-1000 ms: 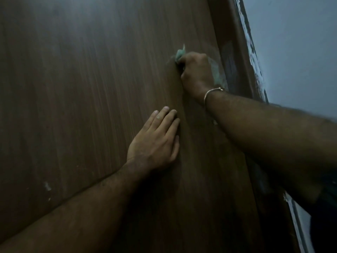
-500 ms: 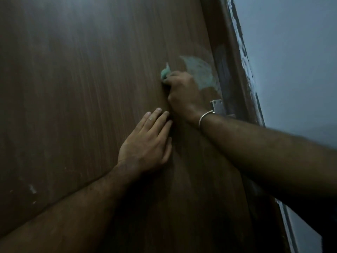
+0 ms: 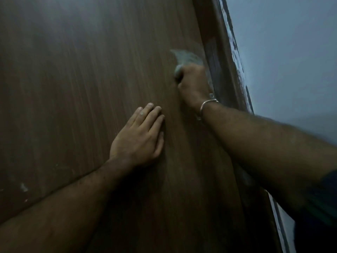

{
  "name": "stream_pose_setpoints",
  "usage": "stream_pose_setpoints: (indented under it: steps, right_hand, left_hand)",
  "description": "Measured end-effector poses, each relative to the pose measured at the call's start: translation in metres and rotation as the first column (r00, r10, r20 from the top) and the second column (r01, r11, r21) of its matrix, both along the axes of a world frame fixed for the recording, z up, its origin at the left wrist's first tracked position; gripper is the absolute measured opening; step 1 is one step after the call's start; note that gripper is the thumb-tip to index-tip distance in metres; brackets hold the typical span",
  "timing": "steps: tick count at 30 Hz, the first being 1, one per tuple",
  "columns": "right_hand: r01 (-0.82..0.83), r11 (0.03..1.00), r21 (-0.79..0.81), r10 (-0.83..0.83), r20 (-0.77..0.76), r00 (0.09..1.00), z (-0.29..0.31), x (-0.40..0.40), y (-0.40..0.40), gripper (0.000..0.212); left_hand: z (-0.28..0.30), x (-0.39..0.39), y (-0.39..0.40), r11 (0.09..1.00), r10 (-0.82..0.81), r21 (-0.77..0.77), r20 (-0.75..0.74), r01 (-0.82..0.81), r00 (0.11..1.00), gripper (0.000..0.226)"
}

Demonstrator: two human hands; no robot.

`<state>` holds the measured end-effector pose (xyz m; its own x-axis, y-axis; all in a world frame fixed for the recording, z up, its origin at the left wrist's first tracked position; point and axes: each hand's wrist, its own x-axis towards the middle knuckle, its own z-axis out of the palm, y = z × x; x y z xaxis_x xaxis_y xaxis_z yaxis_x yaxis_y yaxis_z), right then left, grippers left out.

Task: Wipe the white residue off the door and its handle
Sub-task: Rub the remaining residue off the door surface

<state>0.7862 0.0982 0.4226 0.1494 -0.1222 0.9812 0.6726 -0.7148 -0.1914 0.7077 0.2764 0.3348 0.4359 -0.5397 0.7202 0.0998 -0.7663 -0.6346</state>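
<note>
We see an indoor doorway, most likely in a dwelling, though the room type cannot be told. A brown wood-grain door fills most of the view. Along its right edge runs a dark frame, streaked with pale paint where it meets a plain blue-grey painted wall. The lighting is dim. Small white flecks mark the door's lower left.
</note>
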Motion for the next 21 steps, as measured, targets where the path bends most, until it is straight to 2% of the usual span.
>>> stream_pose_setpoints:
  steps: [2,5,6,10,11,15,19,21]
  right_hand:
    - [0.031,0.994,0.104,-0.027,-0.042,0.999,-0.016,0.006,-0.007,0.023]
    - [-0.003,0.998,-0.055,0.003,0.013,1.000,-0.029,-0.007,0.014,0.018]
    - [-0.015,0.999,-0.051,0.015,-0.005,1.000,-0.022,-0.008,0.012,0.017]
    - [0.017,0.987,0.161,0.005,-0.135,0.991,-0.007,0.005,-0.023,0.019]
    - [0.029,0.986,0.165,-0.003,-0.152,0.988,-0.012,0.006,-0.023,0.019]
    - [0.004,1.000,0.015,-0.003,-0.035,0.999,-0.010,0.001,0.001,0.019]
    - [0.024,0.974,0.224,0.004,-0.122,0.993,0.010,0.020,-0.032,0.018]
    - [0.028,0.974,0.224,0.002,-0.133,0.991,-0.002,0.024,-0.033,0.014]
  left_hand:
    - [0.000,-0.003,-0.001,1.000,0.012,-0.009,-0.018,-0.012,1.000,0.059]
    - [-0.001,-0.006,-0.005,0.999,0.026,-0.024,-0.027,-0.027,0.999,0.059]
    - [0.000,-0.006,-0.008,0.999,0.018,-0.034,-0.033,-0.019,0.999,0.059]
    - [0.023,-0.007,-0.017,0.998,-0.060,0.001,-0.093,0.060,0.994,0.055]
    - [0.031,-0.007,-0.017,0.997,-0.074,0.026,-0.098,0.077,0.992,0.054]
    - [0.039,0.003,-0.017,0.994,-0.006,0.108,-0.066,0.013,0.998,0.057]
    - [0.033,0.014,-0.018,0.990,0.030,0.141,-0.028,-0.026,0.999,0.064]
    - [0.036,0.015,-0.016,0.989,0.026,0.148,-0.034,-0.021,0.999,0.065]
